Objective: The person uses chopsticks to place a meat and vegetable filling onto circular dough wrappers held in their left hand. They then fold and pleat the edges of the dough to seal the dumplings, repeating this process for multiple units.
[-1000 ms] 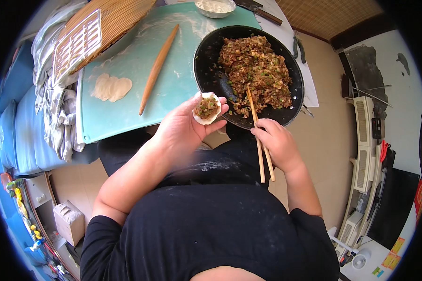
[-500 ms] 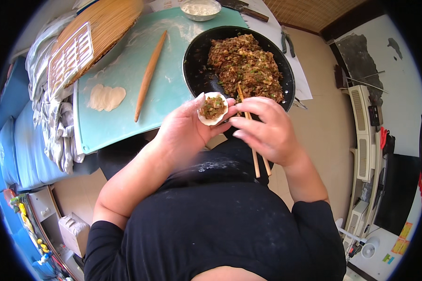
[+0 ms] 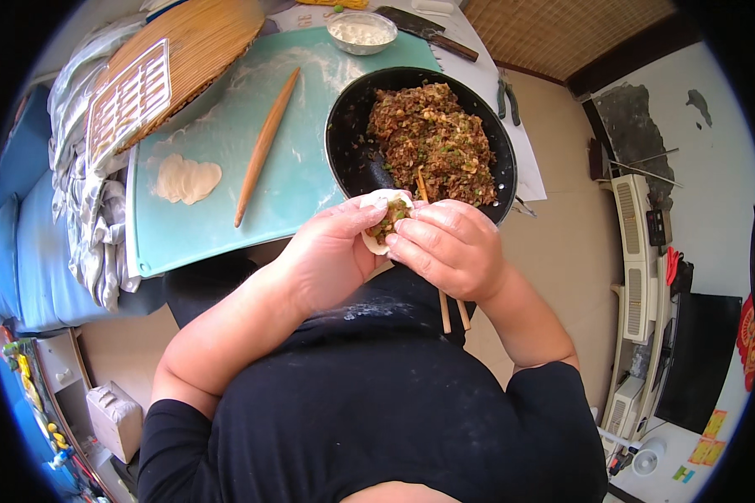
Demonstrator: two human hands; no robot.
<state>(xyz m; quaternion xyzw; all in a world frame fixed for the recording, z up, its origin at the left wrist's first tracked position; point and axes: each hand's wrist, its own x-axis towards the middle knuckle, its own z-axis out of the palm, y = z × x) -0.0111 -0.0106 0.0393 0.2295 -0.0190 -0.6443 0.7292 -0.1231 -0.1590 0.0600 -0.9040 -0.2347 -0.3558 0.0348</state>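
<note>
Cupped in my left hand [image 3: 331, 247] is a round dumpling wrapper [image 3: 375, 238] with brown and green filling [image 3: 388, 220] in its middle. The left thumb presses its upper edge. My right hand [image 3: 455, 250] touches the wrapper's right side with its fingertips and also keeps a pair of wooden chopsticks [image 3: 445, 313] within its grip, their thick ends sticking out below. Just beyond both hands is a black pan [image 3: 344, 134] heaped with chopped filling [image 3: 434, 138]. Left of it, on the green mat [image 3: 201, 239], lie a wooden rolling pin [image 3: 267, 149] and several overlapping wrappers [image 3: 190, 179].
A glass bowl of white flour [image 3: 361, 33] and a cleaver [image 3: 432, 32] are at the far side. Pliers [image 3: 507, 97] rest right of the pan. A round woven tray [image 3: 201, 50], a white plastic rack [image 3: 134, 99] and striped cloth [image 3: 84, 193] crowd the left.
My right hand has come in to the left, its fingers now on the wrapper. The wrapper's edges have risen around the filling, and its opening has narrowed.
</note>
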